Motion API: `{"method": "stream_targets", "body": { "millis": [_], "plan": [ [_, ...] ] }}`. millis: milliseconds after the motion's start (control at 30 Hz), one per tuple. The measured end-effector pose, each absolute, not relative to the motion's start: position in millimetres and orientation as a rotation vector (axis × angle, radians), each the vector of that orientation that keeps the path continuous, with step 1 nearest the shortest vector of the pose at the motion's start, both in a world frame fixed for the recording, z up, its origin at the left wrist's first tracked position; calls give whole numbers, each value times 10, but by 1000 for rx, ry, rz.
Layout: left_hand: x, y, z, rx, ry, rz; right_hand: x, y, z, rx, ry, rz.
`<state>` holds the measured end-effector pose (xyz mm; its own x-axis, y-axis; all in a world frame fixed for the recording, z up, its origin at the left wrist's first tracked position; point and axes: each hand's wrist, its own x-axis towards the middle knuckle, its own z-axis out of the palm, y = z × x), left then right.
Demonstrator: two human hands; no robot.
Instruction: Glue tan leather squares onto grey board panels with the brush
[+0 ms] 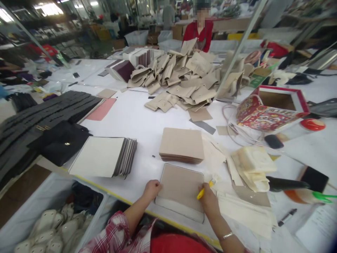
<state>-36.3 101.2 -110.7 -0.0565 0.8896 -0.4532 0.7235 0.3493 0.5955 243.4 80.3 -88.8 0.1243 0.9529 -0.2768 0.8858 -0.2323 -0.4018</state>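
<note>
A beige panel lies over a dark-edged white sheet at the table's front edge. At the panel's left edge is my left hand, its fingers closed; whether they pinch the edge is too small to tell. On the right side, my right hand is closed around a yellow-handled brush and rests by the panel's right edge. Just behind the panel sits a stack of beige panels. Left of it stands a stack of white, dark-edged panels.
Beige folded pieces are heaped at the back, before a person in red. Black pieces lie left. A patterned red box, cream cloth and a pen are right. A bin stands below the front left edge.
</note>
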Motion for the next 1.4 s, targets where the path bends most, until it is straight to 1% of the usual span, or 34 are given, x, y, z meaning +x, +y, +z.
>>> {"method": "stream_targets", "body": {
  "millis": [367, 533, 733, 1067, 1167, 1233, 1300, 1400],
  "plan": [
    [-347, 985, -1091, 1476, 1757, 268, 2450, 769, -890, -2221, -1852, 675],
    [-355, 1012, -1099, 1515, 1725, 234, 2439, 774, -901, -2274, -1847, 645],
    [-368, 1073, -1026, 1562, 1769, 103, 2437, 807, -933, -2295, -1906, 688],
    [-437, 1211, -818, 1711, 1777, -216, 2396, 858, -826, -2344, -2237, 516],
    [-462, 1270, -710, 1762, 1800, -294, 2424, 925, -753, -2402, -2255, 455],
    [-425, 1279, -629, 1822, 1825, -288, 2460, 946, -705, -2424, -2208, 378],
    [-333, 1242, -569, 2005, 1793, -208, 2491, 915, -656, -2365, -2170, 308],
    [-118, 1101, -558, 2416, 1497, -21, 2497, 782, -550, -2228, -2089, 266]
  ]
}}
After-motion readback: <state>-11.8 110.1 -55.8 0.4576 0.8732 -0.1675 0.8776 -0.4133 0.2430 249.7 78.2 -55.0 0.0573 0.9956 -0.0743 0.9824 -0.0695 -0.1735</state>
